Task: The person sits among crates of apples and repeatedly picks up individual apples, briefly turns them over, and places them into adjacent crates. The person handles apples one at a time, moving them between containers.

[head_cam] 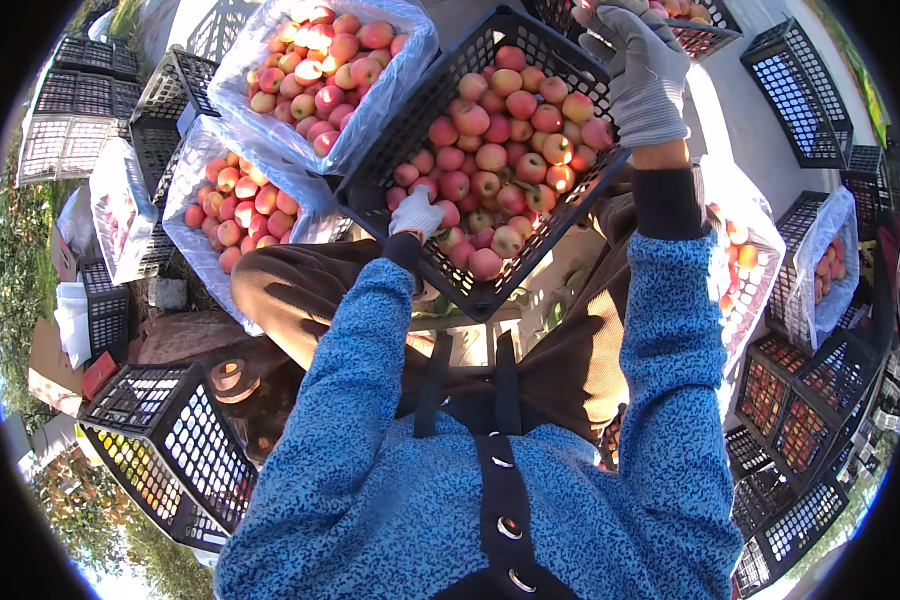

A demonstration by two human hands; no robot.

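Observation:
A black plastic crate (480,304) of red and yellow apples (491,157) sits tilted in front of my knees. My left hand (414,216), in a pale knit glove, is down in its near left corner among the apples. The fingers touch fruit there, but whether they grip one is hidden. My right hand (641,64), in a grey glove, is raised over the crate's far right corner, beside another black crate (709,41) with apples. Its fingers are bent, and a pinkish shape shows at the fingertips by the picture's edge; a hold on it is unclear.
Two crates lined with clear plastic (412,82) (184,206) hold apples at the left. Another lined crate (757,300) stands beyond my right knee. Black crates (799,97) (187,450) lie around on both sides, with stacked apple crates (787,405) at the right.

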